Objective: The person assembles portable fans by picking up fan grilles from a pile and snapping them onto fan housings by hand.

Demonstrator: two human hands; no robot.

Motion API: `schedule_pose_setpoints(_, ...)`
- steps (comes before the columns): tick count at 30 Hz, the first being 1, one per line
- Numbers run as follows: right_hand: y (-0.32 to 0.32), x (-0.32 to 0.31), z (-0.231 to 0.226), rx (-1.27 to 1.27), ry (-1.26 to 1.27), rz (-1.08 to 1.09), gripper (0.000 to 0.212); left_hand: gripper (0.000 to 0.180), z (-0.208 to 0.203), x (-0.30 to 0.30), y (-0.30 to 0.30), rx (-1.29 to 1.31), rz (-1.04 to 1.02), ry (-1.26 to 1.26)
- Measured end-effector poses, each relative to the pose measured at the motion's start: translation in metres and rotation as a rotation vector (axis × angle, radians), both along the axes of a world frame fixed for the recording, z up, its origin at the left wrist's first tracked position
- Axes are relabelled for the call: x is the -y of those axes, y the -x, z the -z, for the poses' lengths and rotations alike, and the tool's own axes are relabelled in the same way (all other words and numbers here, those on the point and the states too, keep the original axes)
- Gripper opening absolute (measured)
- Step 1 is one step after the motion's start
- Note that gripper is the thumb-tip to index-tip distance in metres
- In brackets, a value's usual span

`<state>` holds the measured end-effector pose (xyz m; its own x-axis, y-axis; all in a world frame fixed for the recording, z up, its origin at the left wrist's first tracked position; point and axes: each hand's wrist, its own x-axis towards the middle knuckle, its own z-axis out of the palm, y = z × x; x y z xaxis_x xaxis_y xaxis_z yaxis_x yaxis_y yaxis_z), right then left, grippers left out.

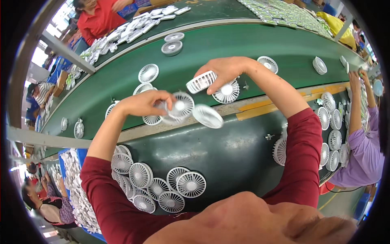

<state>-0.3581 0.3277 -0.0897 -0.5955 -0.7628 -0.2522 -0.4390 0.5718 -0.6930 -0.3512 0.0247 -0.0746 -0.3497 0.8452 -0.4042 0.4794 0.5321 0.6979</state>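
Note:
My right hand (227, 72) is closed round a round white fan head (201, 82), tilted so its slotted rim shows. Just below that hand, another white fan head (226, 92) lies on the green conveyor belt. My left hand (147, 102) has its fingers curled at the edge of a white fan grille (181, 105), smeared by motion, so the exact grip is hard to see. Between my hands and a little lower, a second blurred grille (208, 116) is tilted over the bench edge; whether it touches anything is unclear. Under the left hand, a fan head (152, 119) is partly hidden.
Several white grilles (191, 184) are piled on the dark bench (227, 150) by my left arm. More fan heads (148, 73) lie along the belt (118, 87). A blue bin (65, 162) of white parts stands at left. Co-workers sit around; one in a purple sleeve (359, 150) is at right.

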Motion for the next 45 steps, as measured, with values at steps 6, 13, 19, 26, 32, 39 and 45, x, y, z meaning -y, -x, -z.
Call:
schedule_pose_setpoints(6,0.048,0.048,-0.026,0.433,0.271,-0.095,0.062,0.019,-0.010,0.052,0.007,0.243,-0.113,-0.047)
schedule_pose_setpoints(13,0.194,0.066,0.081,-0.523,-0.347,0.659,0.108,0.052,0.087,0.041,0.123,-0.987,-0.442,-0.168)
schedule_pose_setpoints(19,0.138,0.064,0.085,-0.692,-0.200,0.418,0.054,0.029,0.095,0.013,0.104,-0.541,-0.585,-0.238)
schedule_pose_setpoints(26,-0.020,0.060,0.051,-0.423,0.178,-0.051,0.040,0.022,0.058,0.016,-0.004,-0.058,-0.121,-0.150)
schedule_pose_setpoints(32,-0.105,0.038,-0.008,0.194,0.106,-0.164,0.046,0.019,0.017,0.033,-0.063,0.062,-0.136,-0.094)
schedule_pose_setpoints(39,-0.041,-0.116,0.025,-0.860,-0.683,0.870,0.079,0.038,0.067,0.039,-0.025,-0.796,-0.396,-0.223)
schedule_pose_setpoints(45,-0.027,-0.217,0.090,-0.630,-0.696,0.962,0.073,0.040,0.063,0.012,-0.034,-0.727,-0.325,0.017)
